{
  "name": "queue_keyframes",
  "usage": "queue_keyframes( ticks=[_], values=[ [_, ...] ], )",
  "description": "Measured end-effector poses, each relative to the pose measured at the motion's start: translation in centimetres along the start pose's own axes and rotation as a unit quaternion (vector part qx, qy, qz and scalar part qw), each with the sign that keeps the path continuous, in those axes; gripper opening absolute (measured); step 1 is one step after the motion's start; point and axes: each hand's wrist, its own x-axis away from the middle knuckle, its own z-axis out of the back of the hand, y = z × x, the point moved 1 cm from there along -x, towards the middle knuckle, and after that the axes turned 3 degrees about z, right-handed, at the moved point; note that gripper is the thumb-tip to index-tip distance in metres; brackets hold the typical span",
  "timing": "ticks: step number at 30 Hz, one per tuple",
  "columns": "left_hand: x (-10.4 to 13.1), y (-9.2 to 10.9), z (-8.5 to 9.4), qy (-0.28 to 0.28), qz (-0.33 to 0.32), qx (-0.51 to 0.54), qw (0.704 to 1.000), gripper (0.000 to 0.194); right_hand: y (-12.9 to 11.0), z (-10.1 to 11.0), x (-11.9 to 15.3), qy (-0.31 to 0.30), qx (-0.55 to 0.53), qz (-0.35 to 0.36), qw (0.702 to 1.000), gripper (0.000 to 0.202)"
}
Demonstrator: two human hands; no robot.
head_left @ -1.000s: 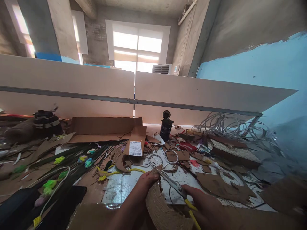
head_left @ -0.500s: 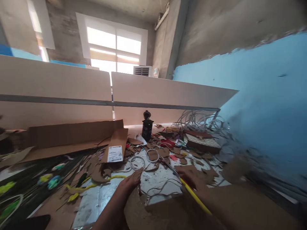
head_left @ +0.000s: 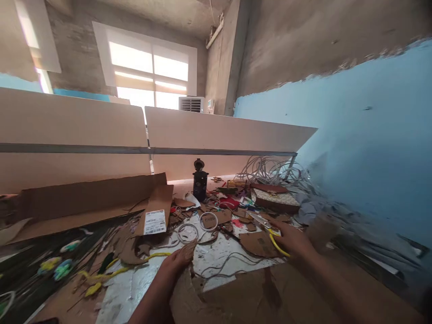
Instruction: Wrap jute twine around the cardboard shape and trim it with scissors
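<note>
My left hand is closed on the edge of a piece of cardboard with a curved cut rim, low in the middle of the head view. In my right hand are scissors with yellow handles, their metal blades pointing left and away over the cluttered table. The scissors are apart from the held cardboard. A flat cardboard sheet extends to the right, under my right forearm. Beyond my hands lie two pale rings and a cut cardboard piece.
A black bottle with its lid raised stands near the white partition. To the left is an open cardboard box. Coiled white tubing and a brown-and-cream handbag sit at the back right. Yellow cord lies beside my left hand.
My right hand has moved away and to the right with the scissors, which now point more to the left. My left hand keeps its hold on the cardboard. The view has shifted slightly.
</note>
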Motion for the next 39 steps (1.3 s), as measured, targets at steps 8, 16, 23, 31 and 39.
queue_keyframes(
  ticks=[8,16,23,31,39],
  values=[
    [0.7,1.0,-0.3,-0.086,0.022,0.016,0.996,0.042,2.0,-3.0,-2.2,-0.006,-0.021,0.085,0.996,0.055],
    [1.6,1.1,-1.0,-0.114,-0.016,0.041,0.992,0.031,-8.9,2.1,-0.2,-0.006,-0.161,0.142,0.977,0.046],
    [1.5,0.6,0.2,-0.141,0.006,0.022,0.990,0.059,-24.6,1.9,4.2,-0.226,-0.433,0.228,0.842,0.044],
    [2.4,1.9,1.2,-0.143,0.023,-0.034,0.989,0.090,-26.7,-0.7,3.6,-0.332,-0.518,0.175,0.769,0.039],
    [1.7,2.6,2.2,-0.079,-0.024,-0.079,0.993,0.047,-25.0,-3.0,2.0,-0.150,-0.648,0.040,0.746,0.048]
  ],
)
